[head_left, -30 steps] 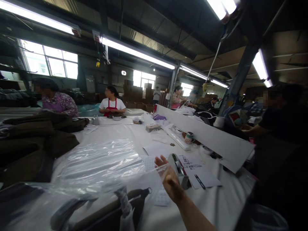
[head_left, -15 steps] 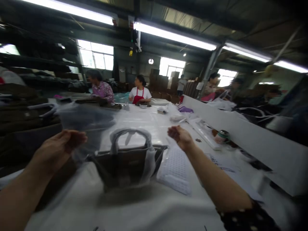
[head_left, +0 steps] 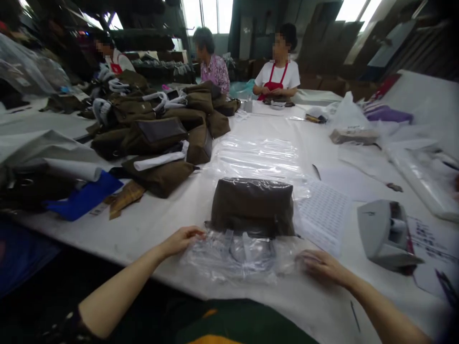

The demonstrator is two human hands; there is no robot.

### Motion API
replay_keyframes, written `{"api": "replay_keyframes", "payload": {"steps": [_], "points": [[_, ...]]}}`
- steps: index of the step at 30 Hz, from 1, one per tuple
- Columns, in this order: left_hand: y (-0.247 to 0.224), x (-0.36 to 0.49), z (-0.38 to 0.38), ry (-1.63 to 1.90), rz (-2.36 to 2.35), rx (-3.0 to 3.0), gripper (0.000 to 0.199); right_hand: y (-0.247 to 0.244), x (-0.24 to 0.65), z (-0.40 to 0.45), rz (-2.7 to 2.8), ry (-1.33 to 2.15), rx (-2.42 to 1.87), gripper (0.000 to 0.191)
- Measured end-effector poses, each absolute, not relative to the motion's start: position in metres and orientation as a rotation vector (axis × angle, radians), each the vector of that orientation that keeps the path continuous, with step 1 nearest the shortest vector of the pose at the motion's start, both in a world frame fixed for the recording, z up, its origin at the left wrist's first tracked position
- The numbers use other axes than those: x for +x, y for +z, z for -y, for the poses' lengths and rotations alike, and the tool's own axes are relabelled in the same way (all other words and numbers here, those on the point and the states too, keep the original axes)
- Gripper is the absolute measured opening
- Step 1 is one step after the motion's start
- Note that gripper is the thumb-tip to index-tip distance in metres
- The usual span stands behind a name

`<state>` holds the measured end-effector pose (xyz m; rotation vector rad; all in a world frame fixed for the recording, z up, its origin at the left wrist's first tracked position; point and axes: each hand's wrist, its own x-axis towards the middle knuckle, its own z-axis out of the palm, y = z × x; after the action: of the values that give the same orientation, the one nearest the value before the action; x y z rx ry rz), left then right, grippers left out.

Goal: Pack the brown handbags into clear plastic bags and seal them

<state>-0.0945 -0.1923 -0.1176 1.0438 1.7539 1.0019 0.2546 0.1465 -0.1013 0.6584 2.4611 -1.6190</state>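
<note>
A dark brown handbag [head_left: 252, 208] lies on its side on the white table, with its handles toward me inside clear plastic [head_left: 229, 255]. More clear plastic film [head_left: 258, 155] spreads out beyond the bag. My left hand [head_left: 181, 241] rests on the plastic's left end, and my right hand [head_left: 321, 266] lies on its right end. Neither hand shows a visible grip. The handles show only dimly through the film.
A heap of brown bags [head_left: 161, 136] stands left of the plastic. To the right are a dimpled white sheet [head_left: 324, 215] and a grey tape dispenser [head_left: 385, 234] on printed paper. Several co-workers sit or stand across the table.
The view has tipped down and turned. The bag stood upright before and now lies on its side in the plastic. Both hands have come down from the air onto the plastic.
</note>
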Motion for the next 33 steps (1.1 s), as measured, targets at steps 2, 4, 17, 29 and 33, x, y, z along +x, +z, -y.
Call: {"api": "replay_keyframes", "payload": {"steps": [2, 4, 17, 29, 33], "points": [[-0.116, -0.085, 0.207, 0.887, -1.806, 1.371, 0.036, -0.084, 0.26, -0.14, -2.481, -1.425, 0.602, 0.039], [-0.106, -0.077, 0.219, 0.721, -1.796, 1.731, 0.031, -0.065, 0.255, -0.125, -2.593, -1.317, 0.564, 0.05], [-0.097, -0.066, 0.209, 1.162, -1.78, 1.594, 0.026, -0.159, 0.204, 0.055, -3.05, -0.761, 0.273, 0.011], [-0.055, -0.065, 0.083, 0.933, -2.265, 1.828, 0.021, -0.158, 0.181, 0.063, -2.413, -1.849, 0.906, 0.038], [-0.072, -0.051, 0.052, 0.816, -2.538, 1.795, 0.017, -0.164, 0.172, 0.066, -1.915, -2.151, 0.999, 0.045]]}}
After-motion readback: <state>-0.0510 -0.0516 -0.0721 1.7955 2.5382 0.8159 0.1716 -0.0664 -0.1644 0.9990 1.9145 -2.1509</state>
